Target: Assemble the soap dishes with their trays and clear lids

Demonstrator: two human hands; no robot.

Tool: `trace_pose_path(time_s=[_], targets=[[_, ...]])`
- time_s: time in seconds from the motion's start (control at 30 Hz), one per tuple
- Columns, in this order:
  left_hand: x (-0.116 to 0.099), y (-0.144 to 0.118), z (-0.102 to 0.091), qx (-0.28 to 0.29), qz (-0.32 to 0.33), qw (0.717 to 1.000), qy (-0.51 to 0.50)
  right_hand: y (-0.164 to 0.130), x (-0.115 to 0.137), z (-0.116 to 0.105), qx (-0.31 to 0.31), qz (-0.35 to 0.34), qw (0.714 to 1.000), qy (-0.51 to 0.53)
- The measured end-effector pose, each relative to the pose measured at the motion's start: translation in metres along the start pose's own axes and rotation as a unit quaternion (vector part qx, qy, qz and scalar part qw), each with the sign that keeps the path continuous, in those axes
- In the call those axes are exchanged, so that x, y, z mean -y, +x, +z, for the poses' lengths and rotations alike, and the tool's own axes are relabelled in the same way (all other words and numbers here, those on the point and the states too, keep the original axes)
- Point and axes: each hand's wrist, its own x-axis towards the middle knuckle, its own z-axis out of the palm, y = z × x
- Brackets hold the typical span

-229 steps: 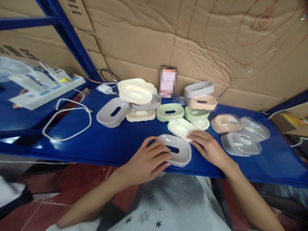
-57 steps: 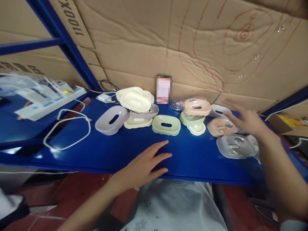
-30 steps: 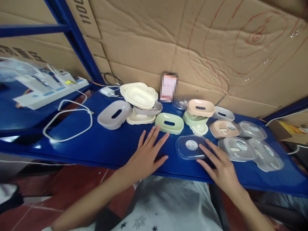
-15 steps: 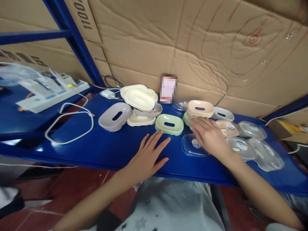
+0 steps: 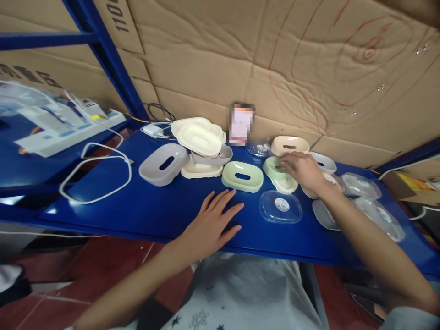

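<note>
My left hand lies spread over the blue tabletop, holding nothing. Its fingertips are just in front of a pale green soap dish with a slot in its bottom. My right hand has its fingers curled in at the right end of a second green soap dish. What those fingers grip is hidden. Right behind them sits a peach soap dish. A cream tray pokes out in front of the second green dish. Nearer me lies a clear lid with a round label.
Left of the green dishes are a grey soap dish and stacked cream trays. A phone leans against the cardboard wall. Several clear-lidded dishes lie at the right. A white cable and a power strip are at the left.
My right hand has moved back and slightly right, uncovering the clear lid and cream tray. The peach dish sits slightly farther back. My left hand has barely moved.
</note>
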Motion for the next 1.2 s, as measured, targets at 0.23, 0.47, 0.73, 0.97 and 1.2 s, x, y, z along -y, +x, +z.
trace_pose_path(time_s=[0.23,0.47,0.73,0.97,1.2], targets=[[0.0,0.001,-0.003,0.013,0.002,1.0,-0.005,-0.012,-0.013,-0.015,-0.046,0.036,0.998,-0.018],[0.0,0.0,-0.002,0.008,0.006,1.0,-0.012,-0.051,0.024,-0.027,0.058,-0.012,0.996,-0.061],[-0.006,0.0,-0.01,0.023,0.114,0.993,-0.009,-0.046,0.059,-0.004,0.067,0.052,0.993,-0.084],[-0.008,-0.002,-0.012,0.046,0.148,0.987,-0.035,-0.026,0.051,-0.025,0.048,0.121,0.991,-0.013],[-0.008,0.0,-0.012,0.033,0.15,0.988,-0.032,-0.05,0.044,-0.059,-0.008,0.085,0.984,0.159]])
